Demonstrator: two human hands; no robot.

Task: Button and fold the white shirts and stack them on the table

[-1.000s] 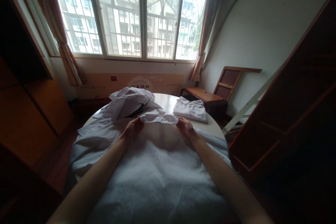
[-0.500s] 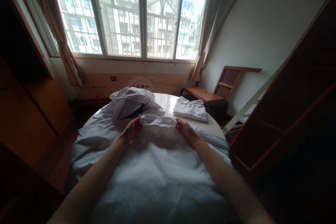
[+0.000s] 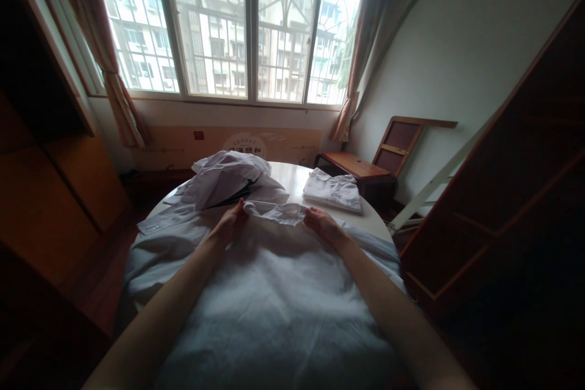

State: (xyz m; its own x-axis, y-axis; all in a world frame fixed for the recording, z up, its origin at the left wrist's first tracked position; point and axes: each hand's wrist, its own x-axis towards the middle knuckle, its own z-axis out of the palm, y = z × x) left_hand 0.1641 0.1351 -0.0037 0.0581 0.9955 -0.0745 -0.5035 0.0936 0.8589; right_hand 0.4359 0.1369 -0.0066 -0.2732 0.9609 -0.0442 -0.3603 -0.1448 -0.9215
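Note:
A white shirt (image 3: 283, 292) lies spread over the near part of the round white table (image 3: 292, 175), its body draping toward me. My left hand (image 3: 232, 219) is closed on the left end of its collar, and my right hand (image 3: 323, 224) pinches the right end. Between them the collar stretches, slightly raised and curved. One cuffed sleeve reaches out at the left; the other side of the shirt spreads to the right. The fingertips are partly hidden by the cloth and small in view.
Behind my left hand is a crumpled pile of white clothes (image 3: 228, 177) with something dark and striped in it. A folded white shirt (image 3: 333, 190) rests at the table's back right. Beyond stand a low wooden table (image 3: 350, 163) and a white ladder-like frame (image 3: 427, 198).
Both hands keep their grip on the collar. Its middle now sags slightly lower and looks more open between them. The view has shifted a little.

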